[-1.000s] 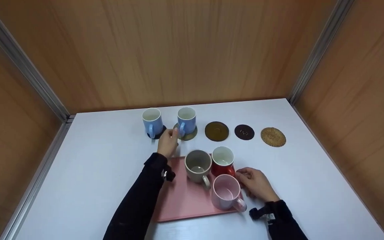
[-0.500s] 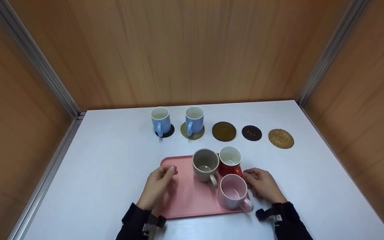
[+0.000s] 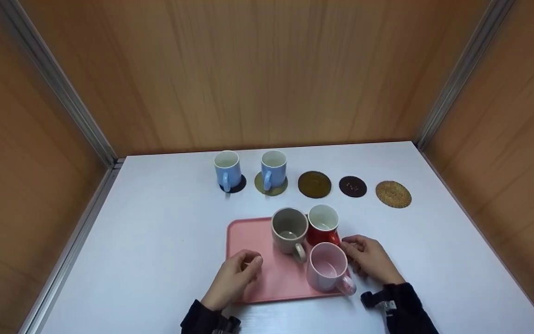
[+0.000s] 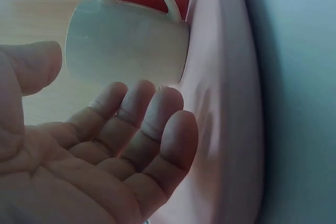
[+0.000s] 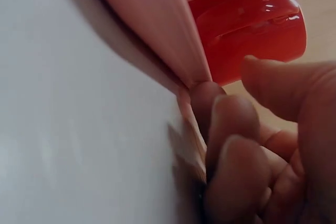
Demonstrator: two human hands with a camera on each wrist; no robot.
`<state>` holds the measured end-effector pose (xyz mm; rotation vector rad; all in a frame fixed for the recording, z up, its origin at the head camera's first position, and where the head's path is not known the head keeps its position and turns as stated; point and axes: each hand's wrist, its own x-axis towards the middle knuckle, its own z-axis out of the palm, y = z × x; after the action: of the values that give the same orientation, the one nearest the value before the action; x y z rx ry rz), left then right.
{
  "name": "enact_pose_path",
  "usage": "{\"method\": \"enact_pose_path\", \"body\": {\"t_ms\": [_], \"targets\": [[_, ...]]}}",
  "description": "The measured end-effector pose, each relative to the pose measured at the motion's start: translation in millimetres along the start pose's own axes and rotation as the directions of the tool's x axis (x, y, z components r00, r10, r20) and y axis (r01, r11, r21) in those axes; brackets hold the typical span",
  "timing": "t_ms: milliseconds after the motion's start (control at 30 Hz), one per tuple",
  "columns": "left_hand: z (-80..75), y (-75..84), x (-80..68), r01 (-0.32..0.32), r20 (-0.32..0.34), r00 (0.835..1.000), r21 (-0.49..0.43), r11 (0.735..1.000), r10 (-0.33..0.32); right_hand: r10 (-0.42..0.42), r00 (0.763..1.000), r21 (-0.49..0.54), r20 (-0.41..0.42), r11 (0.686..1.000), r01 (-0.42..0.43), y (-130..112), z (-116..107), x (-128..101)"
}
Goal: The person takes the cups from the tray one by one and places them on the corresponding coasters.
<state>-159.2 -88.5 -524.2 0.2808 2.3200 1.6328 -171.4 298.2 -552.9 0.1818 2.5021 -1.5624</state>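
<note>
My left hand [image 3: 234,278] hovers over the left part of the pink tray [image 3: 254,232], fingers loosely bent and holding nothing. In the left wrist view its thumb and fingertips [image 4: 178,140] stand apart, with the grey mug [image 4: 126,40] beyond them. My right hand [image 3: 371,260] is at the tray's right edge; in the right wrist view a fingertip [image 5: 206,95] touches that edge, while the thumb stays off the red mug [image 5: 252,35]. The red mug, the grey mug and a pink mug [image 3: 319,278] stand upright, crowded on the tray's right half.
Behind the tray, two light blue mugs [image 3: 230,177] stand on a dark coaster [image 3: 241,184] and an olive coaster [image 3: 260,186]. Rightward lie a brown coaster [image 3: 314,184], a dark coaster [image 3: 352,186] and a woven coaster [image 3: 393,194]. Wooden panels [image 3: 267,79] enclose the table.
My left hand has drawn back from beside the right-hand blue mug's handle to above the tray's near left part. My right hand keeps its place at the tray; the head view has shifted slightly.
</note>
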Motion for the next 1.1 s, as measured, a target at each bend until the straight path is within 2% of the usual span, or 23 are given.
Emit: {"method": "enact_pose_path", "body": {"t_ms": [133, 267, 467, 567, 900, 1100], "targets": [[0.2, -6.2, -0.5, 0.009, -0.010, 1.000, 0.000, 1.000, -0.009, -0.009, 1.000, 0.041, 0.003, 0.999, 0.009, -4, 2, -10], [-1.2, -9.0, -0.1, 0.016, -0.013, 1.000, -0.001, 1.000, -0.016, -0.032, 0.998, 0.125, 0.055, 0.992, 0.025, -10, 6, -21], [-2.3, -9.7, 2.5, 0.019, -0.024, 1.000, 0.017, 1.000, -0.018, -0.155, 0.987, 0.186, 0.043, 0.972, 0.144, -15, 10, -29], [-1.6, -11.2, 3.6, 0.007, -0.025, 1.000, 0.027, 1.000, -0.007, -0.186, 0.982, 0.190, 0.036, 0.966, 0.176, -15, 11, -30], [-1.6, -17.8, 2.7, 0.009, -0.037, 0.999, 0.080, 0.997, -0.006, -0.185, 0.976, 0.222, 0.116, 0.963, 0.156, -16, 14, -25], [-1.1, -18.8, 4.1, -0.009, -0.037, 0.999, 0.077, 0.997, 0.012, -0.165, 0.983, 0.188, 0.083, 0.971, 0.147, -17, 16, -25]]}}
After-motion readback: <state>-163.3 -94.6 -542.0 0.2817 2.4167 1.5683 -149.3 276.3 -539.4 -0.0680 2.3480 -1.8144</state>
